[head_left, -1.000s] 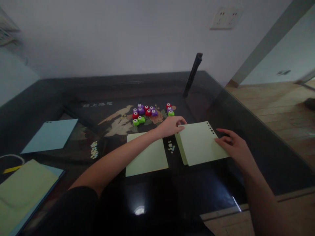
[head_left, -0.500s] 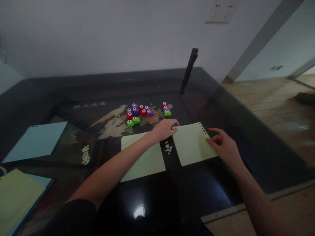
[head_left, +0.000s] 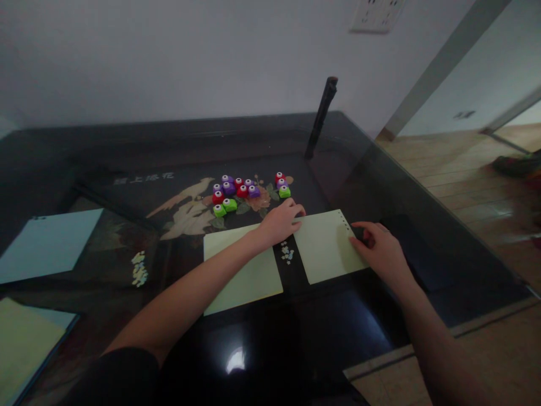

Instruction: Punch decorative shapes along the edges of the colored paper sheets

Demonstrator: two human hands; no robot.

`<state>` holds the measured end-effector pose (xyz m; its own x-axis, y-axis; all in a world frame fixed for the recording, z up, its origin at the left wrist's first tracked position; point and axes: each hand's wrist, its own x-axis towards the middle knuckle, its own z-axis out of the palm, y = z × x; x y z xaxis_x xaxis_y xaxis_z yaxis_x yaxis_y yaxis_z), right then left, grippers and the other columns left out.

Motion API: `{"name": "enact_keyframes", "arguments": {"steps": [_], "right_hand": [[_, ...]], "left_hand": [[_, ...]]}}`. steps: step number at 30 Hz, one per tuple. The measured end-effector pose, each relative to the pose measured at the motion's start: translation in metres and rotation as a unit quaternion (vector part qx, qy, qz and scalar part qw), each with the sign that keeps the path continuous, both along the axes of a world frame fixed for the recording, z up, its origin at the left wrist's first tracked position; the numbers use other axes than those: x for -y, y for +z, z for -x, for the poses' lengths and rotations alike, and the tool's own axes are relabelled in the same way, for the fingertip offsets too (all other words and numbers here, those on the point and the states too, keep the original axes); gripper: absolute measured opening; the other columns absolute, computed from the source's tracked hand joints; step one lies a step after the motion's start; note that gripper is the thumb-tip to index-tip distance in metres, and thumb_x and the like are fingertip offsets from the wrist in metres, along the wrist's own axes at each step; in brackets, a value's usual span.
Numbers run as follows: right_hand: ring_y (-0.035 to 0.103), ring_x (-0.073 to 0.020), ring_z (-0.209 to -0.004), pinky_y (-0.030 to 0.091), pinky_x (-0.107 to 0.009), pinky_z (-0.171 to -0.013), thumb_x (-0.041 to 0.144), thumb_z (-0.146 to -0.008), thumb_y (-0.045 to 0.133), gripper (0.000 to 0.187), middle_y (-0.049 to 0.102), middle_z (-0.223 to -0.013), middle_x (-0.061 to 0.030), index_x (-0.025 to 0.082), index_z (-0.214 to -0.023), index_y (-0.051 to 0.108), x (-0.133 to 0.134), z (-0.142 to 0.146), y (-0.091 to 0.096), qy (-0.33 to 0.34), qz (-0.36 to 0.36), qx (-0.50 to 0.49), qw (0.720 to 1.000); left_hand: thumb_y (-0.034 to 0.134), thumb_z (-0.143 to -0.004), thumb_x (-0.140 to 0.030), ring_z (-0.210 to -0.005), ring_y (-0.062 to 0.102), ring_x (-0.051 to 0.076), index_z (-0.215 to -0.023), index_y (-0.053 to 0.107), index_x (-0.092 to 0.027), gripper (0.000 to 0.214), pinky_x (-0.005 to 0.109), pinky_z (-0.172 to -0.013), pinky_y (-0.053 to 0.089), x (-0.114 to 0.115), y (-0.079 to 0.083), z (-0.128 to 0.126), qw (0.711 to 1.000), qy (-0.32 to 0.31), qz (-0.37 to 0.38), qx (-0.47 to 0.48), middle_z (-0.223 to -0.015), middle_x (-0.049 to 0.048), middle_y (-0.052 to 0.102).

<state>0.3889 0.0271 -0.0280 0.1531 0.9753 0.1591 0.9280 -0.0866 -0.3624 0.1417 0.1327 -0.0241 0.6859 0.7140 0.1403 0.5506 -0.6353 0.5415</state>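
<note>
A pale yellow-green sheet of paper (head_left: 327, 251) lies on the dark table, with a row of small punched holes along its upper right edge. My left hand (head_left: 279, 223) has its thumb and bent fingers on the sheet's upper left corner. Beside the right edge is my right hand (head_left: 380, 248), its thumb at the paper and its forefinger apart from it. Under my left forearm lies a second yellow-green sheet (head_left: 249, 282), partly hidden. Small star-like paper cut-outs (head_left: 287, 252) lie between the two sheets.
Several red, purple and green craft punches (head_left: 228, 194) with white round tops stand behind the sheets. At left lie a pale blue sheet (head_left: 51, 239), more cut-outs (head_left: 139, 269) and a yellow-and-blue paper stack (head_left: 29, 344). A black rod (head_left: 321, 118) rises at the back.
The view has shifted slightly, so the table things appear a little further left. Both hands keep about the same places at the sheet.
</note>
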Motion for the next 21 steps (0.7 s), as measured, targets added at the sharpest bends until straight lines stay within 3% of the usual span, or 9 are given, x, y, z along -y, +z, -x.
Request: {"name": "enact_keyframes", "arguments": {"steps": [7,14,21], "right_hand": [[0.053,-0.0170,-0.062,0.045,-0.032,-0.063,0.029,-0.076,0.056,0.030,0.057,-0.080,-0.0049,0.014,-0.101,0.065,0.000,-0.002,0.001,-0.001,-0.026,-0.047,0.999],[0.061,-0.0237,-0.086,0.048,-0.036,-0.068,0.033,-0.077,0.055,0.036,0.067,-0.100,-0.0112,0.015,-0.108,0.062,-0.001,0.001,0.004,-0.022,-0.032,-0.139,0.990],[0.060,-0.0251,-0.093,0.049,-0.039,-0.074,0.035,-0.078,0.054,0.035,0.065,-0.108,-0.0125,0.017,-0.107,0.060,-0.003,0.003,0.003,-0.011,-0.008,-0.177,0.984]], "left_hand": [[0.051,-0.084,-0.017,-0.088,0.059,0.019,-0.104,0.059,-0.016,0.021,0.032,-0.079,0.049,-0.003,0.005,0.003,1.000,-0.015,-0.006,-0.004,-0.107,0.0076,0.055],[0.053,-0.072,-0.003,-0.098,0.057,0.022,-0.108,0.060,-0.015,0.038,0.034,-0.085,0.046,-0.013,0.020,0.020,0.996,-0.075,-0.006,-0.045,-0.103,0.0083,0.061],[0.057,-0.075,-0.010,-0.098,0.056,0.023,-0.104,0.063,-0.015,0.030,0.035,-0.087,0.045,-0.013,0.016,0.019,0.994,-0.092,-0.016,-0.054,-0.105,0.0089,0.059]]}}
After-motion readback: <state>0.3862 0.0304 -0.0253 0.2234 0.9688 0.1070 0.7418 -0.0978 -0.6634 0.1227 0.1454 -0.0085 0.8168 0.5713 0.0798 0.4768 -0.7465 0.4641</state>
